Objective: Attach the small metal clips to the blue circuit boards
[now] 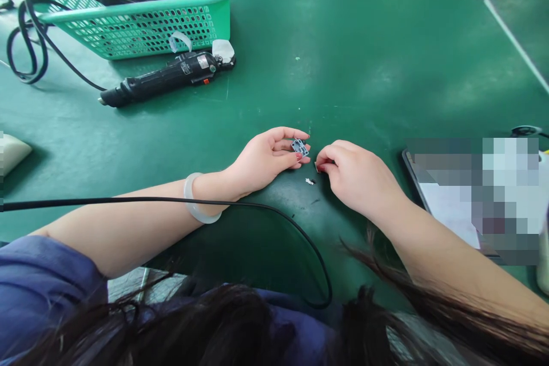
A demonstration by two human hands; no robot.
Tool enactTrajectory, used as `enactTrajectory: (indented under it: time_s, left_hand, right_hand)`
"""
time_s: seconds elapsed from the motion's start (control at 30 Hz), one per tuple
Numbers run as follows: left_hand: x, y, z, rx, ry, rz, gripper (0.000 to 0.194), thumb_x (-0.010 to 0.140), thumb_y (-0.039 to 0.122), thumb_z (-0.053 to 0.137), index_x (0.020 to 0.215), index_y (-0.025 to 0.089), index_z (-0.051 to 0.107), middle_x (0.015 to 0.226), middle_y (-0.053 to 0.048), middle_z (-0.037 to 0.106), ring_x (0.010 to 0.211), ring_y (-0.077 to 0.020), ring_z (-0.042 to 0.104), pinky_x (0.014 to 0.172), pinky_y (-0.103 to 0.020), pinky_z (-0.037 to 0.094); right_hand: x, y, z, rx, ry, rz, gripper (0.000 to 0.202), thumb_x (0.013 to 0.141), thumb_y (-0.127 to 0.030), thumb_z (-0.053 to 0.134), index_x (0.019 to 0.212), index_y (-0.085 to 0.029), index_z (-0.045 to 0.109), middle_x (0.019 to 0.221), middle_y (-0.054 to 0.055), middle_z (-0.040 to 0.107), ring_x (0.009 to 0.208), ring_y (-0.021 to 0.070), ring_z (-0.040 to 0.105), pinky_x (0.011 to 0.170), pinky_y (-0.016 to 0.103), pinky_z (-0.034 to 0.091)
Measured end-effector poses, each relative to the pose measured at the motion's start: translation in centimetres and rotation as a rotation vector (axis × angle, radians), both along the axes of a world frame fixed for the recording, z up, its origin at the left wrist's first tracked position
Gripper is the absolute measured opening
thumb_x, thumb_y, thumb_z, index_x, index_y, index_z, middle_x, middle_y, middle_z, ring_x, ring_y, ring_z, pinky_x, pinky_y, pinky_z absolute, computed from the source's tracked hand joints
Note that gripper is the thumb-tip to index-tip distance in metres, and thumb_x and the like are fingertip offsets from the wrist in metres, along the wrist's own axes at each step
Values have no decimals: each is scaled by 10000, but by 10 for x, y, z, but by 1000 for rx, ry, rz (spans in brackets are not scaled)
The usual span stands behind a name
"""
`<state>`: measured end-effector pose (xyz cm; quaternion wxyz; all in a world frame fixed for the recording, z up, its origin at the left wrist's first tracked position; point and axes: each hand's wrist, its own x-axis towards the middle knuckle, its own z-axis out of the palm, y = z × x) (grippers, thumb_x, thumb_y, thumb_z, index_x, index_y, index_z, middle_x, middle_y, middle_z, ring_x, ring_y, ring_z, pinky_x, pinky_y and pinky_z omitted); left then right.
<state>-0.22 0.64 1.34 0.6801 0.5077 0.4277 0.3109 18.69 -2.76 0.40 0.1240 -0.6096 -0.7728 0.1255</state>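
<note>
Between the thumb and fingers of my left hand is a small grey-blue moulded part with slots and raised shapes. My right hand, just to its right, pinches a tiny thin piece whose kind I cannot make out. The two hands are a short way apart. On the table below the gap between them lies a small silvery-white piece with a dark bit beside it.
A black electric screwdriver lies in front of a green perforated basket at the upper left. A black cable crosses over my left forearm. At right, a dark-edged tray is partly blurred out. Everything rests on a green tabletop.
</note>
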Motion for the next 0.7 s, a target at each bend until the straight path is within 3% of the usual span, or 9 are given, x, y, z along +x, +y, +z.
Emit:
enactTrajectory:
  time_s: [0.37, 0.7]
  left_hand:
    - [-1, 0, -4, 2, -39, -8, 251, 795, 69, 669, 1005, 146, 556, 891, -40, 696, 861, -136, 710, 757, -266, 545]
    - [-1, 1, -6, 32, 6, -28, 224, 810, 108, 670, 987, 151, 540, 849, -29, 696, 820, -127, 705, 726, -264, 542]
  right_hand:
    - [1, -3, 5, 61, 41, -8, 171, 854, -124, 489, 758, -203, 605, 836, 34, 638, 697, 163, 539, 593, 308, 337]
    - [1, -3, 2, 26, -91, 30, 182, 845, -99, 481, 815, -198, 630, 874, 35, 651, 686, 161, 552, 551, 300, 320]
